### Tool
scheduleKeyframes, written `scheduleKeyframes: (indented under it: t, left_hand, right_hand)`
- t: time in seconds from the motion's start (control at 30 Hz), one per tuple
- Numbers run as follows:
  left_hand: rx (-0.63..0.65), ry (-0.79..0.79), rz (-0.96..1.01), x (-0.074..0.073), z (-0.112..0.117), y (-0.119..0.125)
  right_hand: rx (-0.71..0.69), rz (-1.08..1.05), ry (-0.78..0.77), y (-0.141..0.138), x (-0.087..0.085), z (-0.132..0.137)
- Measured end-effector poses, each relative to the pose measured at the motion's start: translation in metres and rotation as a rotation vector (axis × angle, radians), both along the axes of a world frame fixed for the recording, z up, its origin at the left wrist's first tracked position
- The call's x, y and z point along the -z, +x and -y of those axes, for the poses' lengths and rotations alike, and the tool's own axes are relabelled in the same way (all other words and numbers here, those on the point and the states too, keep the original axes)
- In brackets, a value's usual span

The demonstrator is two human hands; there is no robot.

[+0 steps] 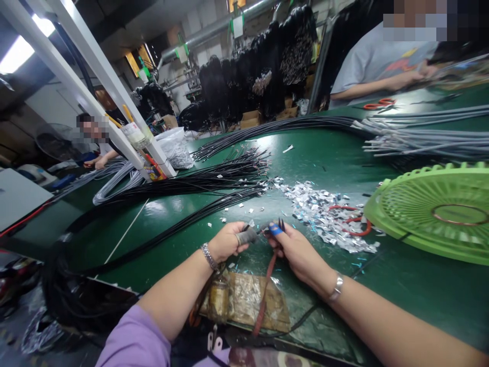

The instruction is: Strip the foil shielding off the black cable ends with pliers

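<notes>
My left hand (233, 240), with a grey wrap on the thumb, is closed in a pinch on a thin black cable (263, 231), whose end reaches toward the other hand. Close beside it, my right hand (284, 238) has blue tape on its thumb and is closed around a small tool with dark pointed tips (281, 224). The tool's exact kind is hard to make out. A reddish strip (264, 298) hangs below that hand, and its upper end is hidden by the fingers.
Black cable bundles (214, 173) lie left on the green table (412, 290). Silvery scraps (321, 209) and red-handled scissors (361, 224) lie beside a green fan (435, 214). Grey cables (412, 140) are behind. A white post (103, 76) rises left. Co-workers sit back left and right.
</notes>
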State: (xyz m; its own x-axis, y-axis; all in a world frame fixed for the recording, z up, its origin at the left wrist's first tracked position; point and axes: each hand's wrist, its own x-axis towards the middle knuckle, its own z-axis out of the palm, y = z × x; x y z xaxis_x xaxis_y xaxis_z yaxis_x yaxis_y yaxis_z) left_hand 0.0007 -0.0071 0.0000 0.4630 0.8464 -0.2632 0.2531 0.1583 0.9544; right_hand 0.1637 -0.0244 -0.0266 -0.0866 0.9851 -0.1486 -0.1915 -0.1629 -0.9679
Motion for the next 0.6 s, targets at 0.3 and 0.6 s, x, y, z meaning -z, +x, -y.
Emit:
scheduleKeyframes:
  t: [0.3, 0.6]
  left_hand:
    - [-0.045, -0.019, 0.052, 0.001, -0.002, -0.001]
    - [-0.017, 0.140, -0.065, 0.005, 0.001, 0.001]
  right_hand:
    - [-0.081, 0.293, 0.299, 0.001, 0.004, -0.002]
    - [-0.018, 0.446, 0.351, 0.004, 0.012, -0.005]
